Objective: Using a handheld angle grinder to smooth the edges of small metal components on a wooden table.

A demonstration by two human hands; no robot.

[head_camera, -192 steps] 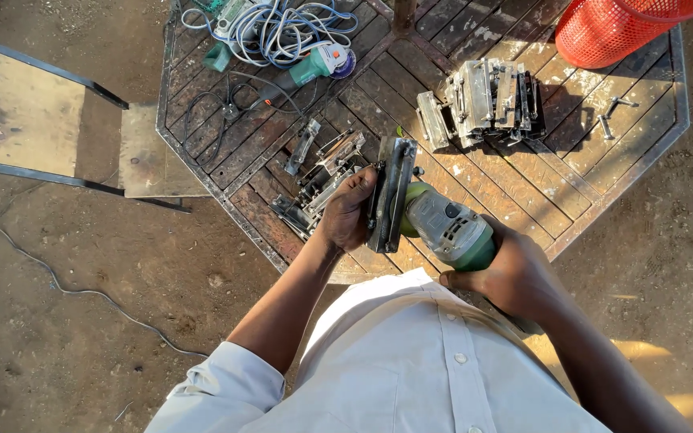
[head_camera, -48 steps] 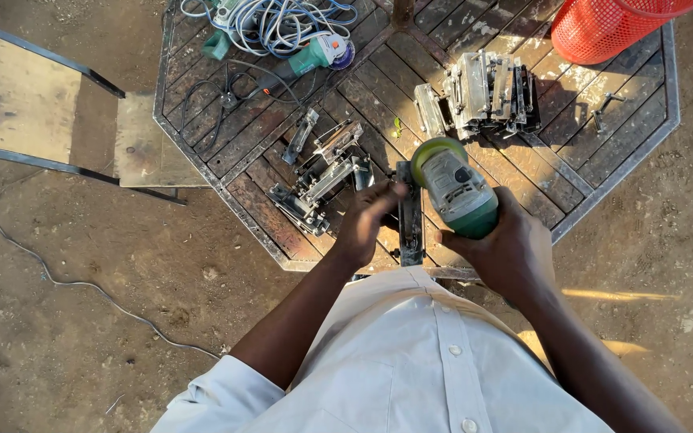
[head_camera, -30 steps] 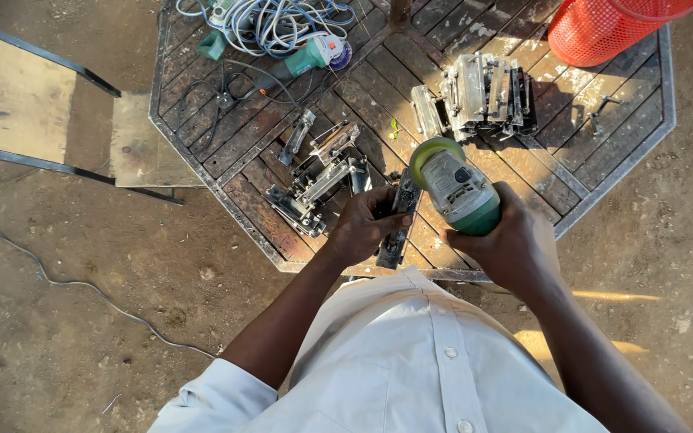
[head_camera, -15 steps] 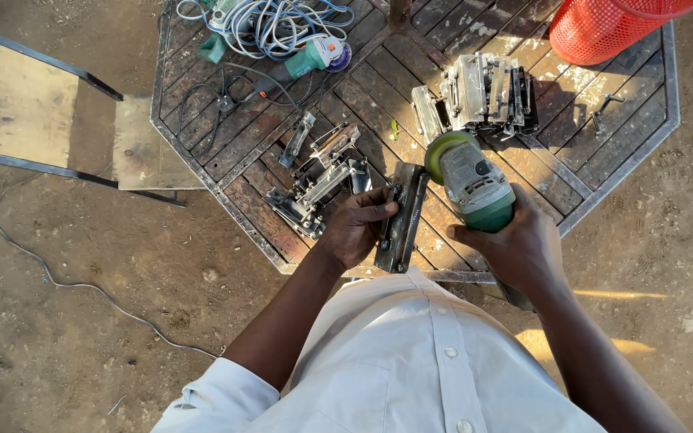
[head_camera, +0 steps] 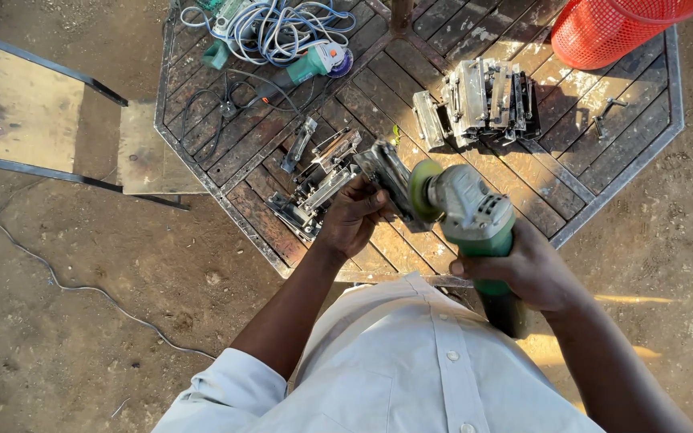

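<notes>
We hold a green angle grinder [head_camera: 475, 228] in our right hand [head_camera: 527, 269], the grip wrapped tight around its body, with the disc end pointing toward ten o'clock. Our left hand [head_camera: 350, 220] has its grip closed on a flat metal piece [head_camera: 391, 180], held just above the slatted wooden surface [head_camera: 523, 172], and the grinder's disc sits right against that piece. At ten o'clock from the left hand lies a loose heap of similar metal parts [head_camera: 318, 180], close enough to crowd the fingers. At one o'clock from the grinder stands a stack of metal brackets [head_camera: 483, 100], a little apart from the tool. Farther up, at twelve o'clock, a coil of grey cable [head_camera: 270, 28] lies beside a second green grinder [head_camera: 314, 62], both well apart from our hands. A red mesh basket [head_camera: 611, 28] sits at the surface's far corner at two o'clock, hanging partly over the rim. At nine o'clock, off the surface, a wooden bench with a metal frame [head_camera: 34, 120] stands on the dirt floor [head_camera: 82, 337], and a thin wire [head_camera: 82, 285] trails across that floor at eight o'clock.
</notes>
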